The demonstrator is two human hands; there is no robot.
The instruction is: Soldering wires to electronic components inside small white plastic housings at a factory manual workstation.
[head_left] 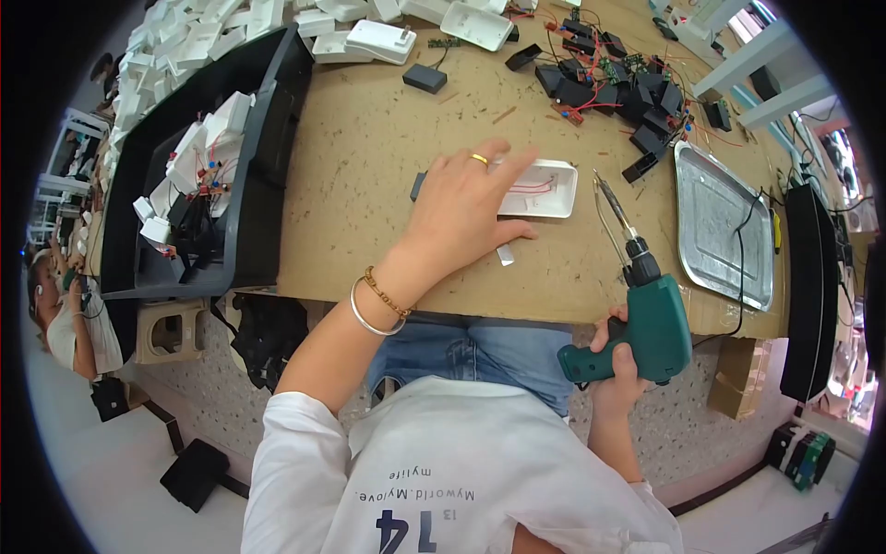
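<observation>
My right hand (616, 365) is wrapped round the handle of a green soldering gun (660, 323), its metal tip pointing up and away over the table. Over a white plastic casing (554, 191) lies my left hand (466, 203), fingers spread and thumb apart, covering the casing's left part. Red wires (531, 187) run inside the casing. Whether the fingertips press on anything in it is hidden. A small silvery strip (505, 255) lies by the thumb. Part of a dark piece (417, 186) shows at the left of the hand.
A black crate (268, 175) with white casings and wires stands at left. White casings (378, 40) are heaped at the far left. Black boxes with red wires (646, 102) lie far right. A metal tray (724, 231) and its crossing cable sit at right. Another person works far left.
</observation>
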